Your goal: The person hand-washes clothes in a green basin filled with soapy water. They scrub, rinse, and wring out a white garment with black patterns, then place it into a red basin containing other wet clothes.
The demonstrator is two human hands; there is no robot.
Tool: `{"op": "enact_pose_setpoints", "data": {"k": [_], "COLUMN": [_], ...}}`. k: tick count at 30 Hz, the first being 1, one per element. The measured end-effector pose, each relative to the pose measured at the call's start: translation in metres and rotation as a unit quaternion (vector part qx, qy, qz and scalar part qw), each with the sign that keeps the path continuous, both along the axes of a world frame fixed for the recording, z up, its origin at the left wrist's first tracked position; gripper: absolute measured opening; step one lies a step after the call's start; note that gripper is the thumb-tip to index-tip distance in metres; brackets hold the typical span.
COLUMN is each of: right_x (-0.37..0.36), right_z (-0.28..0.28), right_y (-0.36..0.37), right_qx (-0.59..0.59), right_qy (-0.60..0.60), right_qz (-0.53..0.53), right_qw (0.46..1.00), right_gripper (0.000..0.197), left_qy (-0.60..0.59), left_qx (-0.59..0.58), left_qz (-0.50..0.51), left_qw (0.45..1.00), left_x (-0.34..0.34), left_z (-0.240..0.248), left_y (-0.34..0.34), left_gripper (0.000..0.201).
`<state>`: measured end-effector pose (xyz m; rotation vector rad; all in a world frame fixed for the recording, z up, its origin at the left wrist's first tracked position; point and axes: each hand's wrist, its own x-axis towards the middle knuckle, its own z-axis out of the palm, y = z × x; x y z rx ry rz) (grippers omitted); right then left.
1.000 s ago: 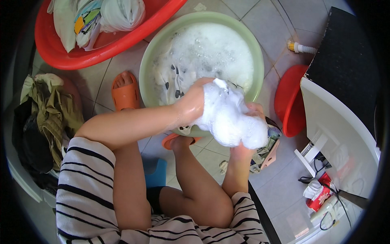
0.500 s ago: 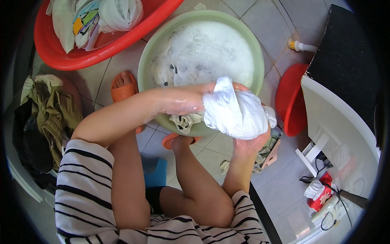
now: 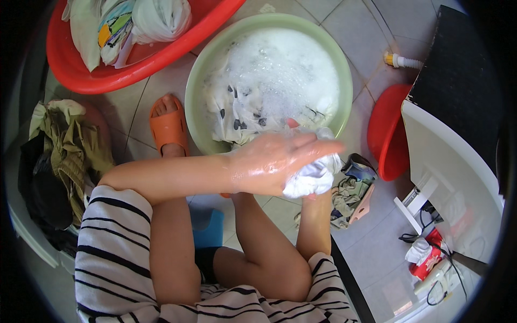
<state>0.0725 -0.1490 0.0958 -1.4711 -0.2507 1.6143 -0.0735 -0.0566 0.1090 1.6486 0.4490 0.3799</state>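
A bunched white cloth is squeezed between my two wet hands over the near rim of the light green basin. My left hand lies across the top of the cloth, gripping it, with one finger stretched to the right. Underneath, my right hand holds the cloth from the near side; most of its fingers are hidden. Foamy water fills much of the basin, and a white garment with dark spots lies partly under the suds.
A large red tub with wet clothes stands at far left. Dark and olive clothes are heaped at left. A smaller red basin leans by a white cabinet. More clothes lie right of my forearm. A blue stool shows between my legs.
My left hand has come nearer and turned over onto the cloth, which is now more tightly bunched. More of the spotted garment shows in the basin.
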Motion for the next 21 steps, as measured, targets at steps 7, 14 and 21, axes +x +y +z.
{"op": "enact_pose_setpoints", "data": {"k": [7, 14, 21], "right_x": [0.0, -0.035, -0.025], "right_z": [0.026, 0.048, 0.06], "right_y": [0.013, 0.017, 0.015], "right_qx": [-0.072, 0.289, 0.378], "right_qy": [0.105, -0.316, -0.427], "right_qz": [-0.353, -0.141, 0.072], "right_qw": [0.927, 0.893, 0.818], "right_gripper": [0.031, 0.05, 0.027], "left_qy": [-0.139, -0.025, -0.144], "left_qx": [-0.074, -0.458, -0.668], "left_qz": [0.157, 0.158, 0.072], "left_qw": [0.975, 0.874, 0.727], "left_x": [0.005, 0.013, 0.026], "left_z": [-0.031, -0.019, -0.036], "left_y": [-0.005, -0.013, -0.024], "left_gripper": [0.044, 0.026, 0.016]}}
